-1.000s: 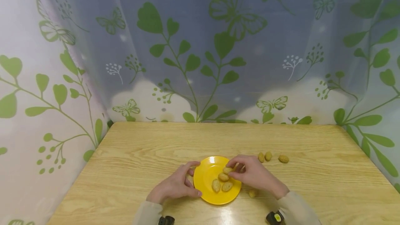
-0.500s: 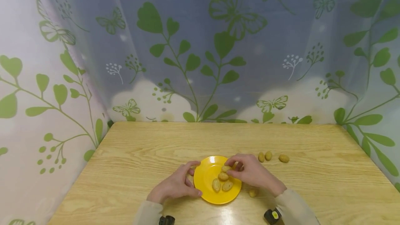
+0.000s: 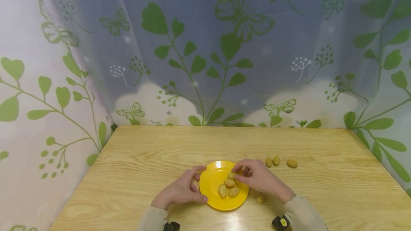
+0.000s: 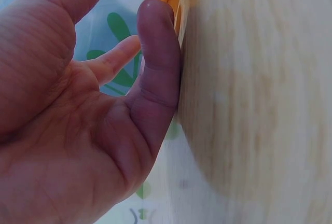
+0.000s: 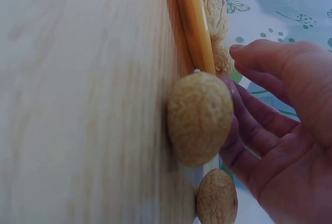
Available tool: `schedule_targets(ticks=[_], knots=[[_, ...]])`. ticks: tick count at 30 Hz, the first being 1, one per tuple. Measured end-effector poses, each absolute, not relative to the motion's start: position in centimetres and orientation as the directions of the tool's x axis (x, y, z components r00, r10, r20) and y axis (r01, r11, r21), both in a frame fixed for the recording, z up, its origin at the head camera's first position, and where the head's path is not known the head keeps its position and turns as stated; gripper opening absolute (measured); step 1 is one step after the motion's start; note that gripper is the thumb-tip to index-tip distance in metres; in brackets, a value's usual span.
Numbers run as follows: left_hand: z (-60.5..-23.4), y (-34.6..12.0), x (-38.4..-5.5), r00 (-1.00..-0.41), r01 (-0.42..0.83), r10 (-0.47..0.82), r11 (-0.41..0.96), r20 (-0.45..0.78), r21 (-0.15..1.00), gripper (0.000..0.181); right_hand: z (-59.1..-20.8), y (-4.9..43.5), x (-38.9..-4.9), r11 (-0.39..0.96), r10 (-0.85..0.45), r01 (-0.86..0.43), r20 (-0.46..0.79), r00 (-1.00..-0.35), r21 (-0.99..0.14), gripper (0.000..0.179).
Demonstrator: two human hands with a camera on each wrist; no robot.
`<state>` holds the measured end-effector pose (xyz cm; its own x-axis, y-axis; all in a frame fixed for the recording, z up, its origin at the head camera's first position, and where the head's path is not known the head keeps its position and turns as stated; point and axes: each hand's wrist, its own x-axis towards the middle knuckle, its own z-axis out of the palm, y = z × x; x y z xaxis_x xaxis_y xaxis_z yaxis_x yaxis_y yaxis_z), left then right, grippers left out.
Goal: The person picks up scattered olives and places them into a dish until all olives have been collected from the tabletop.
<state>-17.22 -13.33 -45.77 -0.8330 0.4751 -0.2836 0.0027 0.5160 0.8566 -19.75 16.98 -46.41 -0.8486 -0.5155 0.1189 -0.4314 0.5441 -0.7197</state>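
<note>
Leafy curtains [image 3: 199,27] stand behind a wooden bench [image 3: 154,145]. Left hand [image 3: 183,187] curls round a yellow plate [image 3: 210,175]; right hand [image 3: 260,176] pinches the farthest nut [image 3: 231,176] of four on it, seemingly light, hard, rough, best gripped across its middle.

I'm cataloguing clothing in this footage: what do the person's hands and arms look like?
The left hand and right hand are bare, without gloves. The left sleeve and right sleeve are long, plain and pale beige. At the wrists are a left black device and a right black device, the latter marked with a yellow patch. No cables show.
</note>
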Motion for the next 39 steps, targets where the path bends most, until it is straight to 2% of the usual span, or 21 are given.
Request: schedule_targets(ticks=[17, 23, 39], knots=[[-46.1, -13.6, -17.5, -0.832, 0.016, 0.482, 0.516, -0.275, 0.857, 0.09, -45.9, 18.0, -19.0, 0.514, -0.456, -0.416, 0.172, -0.873, -0.75, 0.014], [-46.1, -13.6, -17.5, -0.831, 0.011, 0.482, 0.511, -0.277, 0.859, 0.09, -45.6, 19.0, -18.7, 0.52, -0.437, -0.437, 0.212, -0.874, -0.733, 0.014], [-46.1, -13.5, -17.3, -0.833, -0.007, 0.471, 0.513, -0.288, 0.858, 0.09, -45.2, 22.1, -17.6, 0.563, -0.404, -0.429, 0.218, -0.888, -0.706, 0.016]])
